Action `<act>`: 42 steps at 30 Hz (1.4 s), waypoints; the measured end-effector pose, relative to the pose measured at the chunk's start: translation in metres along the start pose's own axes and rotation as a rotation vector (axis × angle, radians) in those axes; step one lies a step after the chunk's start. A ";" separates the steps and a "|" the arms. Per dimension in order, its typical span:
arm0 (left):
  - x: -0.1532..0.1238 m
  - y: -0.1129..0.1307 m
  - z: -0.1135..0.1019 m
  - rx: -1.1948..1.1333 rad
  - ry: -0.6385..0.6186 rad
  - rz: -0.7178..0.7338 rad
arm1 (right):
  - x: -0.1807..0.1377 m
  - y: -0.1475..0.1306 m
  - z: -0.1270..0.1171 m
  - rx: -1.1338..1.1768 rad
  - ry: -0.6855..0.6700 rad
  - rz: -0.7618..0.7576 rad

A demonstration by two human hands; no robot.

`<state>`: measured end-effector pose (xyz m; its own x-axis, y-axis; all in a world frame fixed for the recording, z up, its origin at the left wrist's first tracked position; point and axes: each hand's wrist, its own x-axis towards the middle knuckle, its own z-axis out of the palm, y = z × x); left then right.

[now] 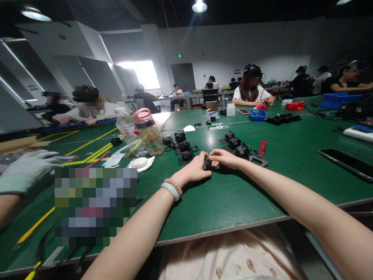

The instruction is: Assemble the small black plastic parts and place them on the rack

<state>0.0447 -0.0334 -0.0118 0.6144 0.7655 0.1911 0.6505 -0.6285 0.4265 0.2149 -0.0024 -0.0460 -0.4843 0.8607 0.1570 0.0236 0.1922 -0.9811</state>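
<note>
Both of my hands meet over the green table (189, 210), around a small black plastic part (207, 164). My left hand (196, 170) is closed on the part from the left, a bracelet and a bangle at its wrist. From the right, my right hand (224, 158) pinches at the same part with thumb and forefinger. Just beyond my left hand lies a group of similar black parts (184, 146); a second black group (234, 143) sits beyond my right hand. A clamp-like tool with a red handle (262, 147) rests right of that group.
To the left stand a pink-lidded bottle (148, 132) and a clear plastic bottle (128, 130). A co-worker's gloved hand (26, 169) reaches in at far left. A phone (346, 163) lies at right. Across the table are a blue bin (258, 115) and a seated person (250, 87).
</note>
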 end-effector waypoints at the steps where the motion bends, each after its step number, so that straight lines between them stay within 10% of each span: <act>1: 0.000 0.000 0.000 -0.003 0.001 0.007 | -0.002 -0.001 -0.001 0.015 -0.019 -0.014; 42: 0.001 0.004 -0.001 -0.010 0.008 -0.024 | -0.009 -0.011 0.001 -0.087 -0.095 -0.111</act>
<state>0.0472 -0.0353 -0.0086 0.5950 0.7815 0.1876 0.6606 -0.6085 0.4397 0.2185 -0.0123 -0.0372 -0.5683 0.7843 0.2488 0.0384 0.3273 -0.9441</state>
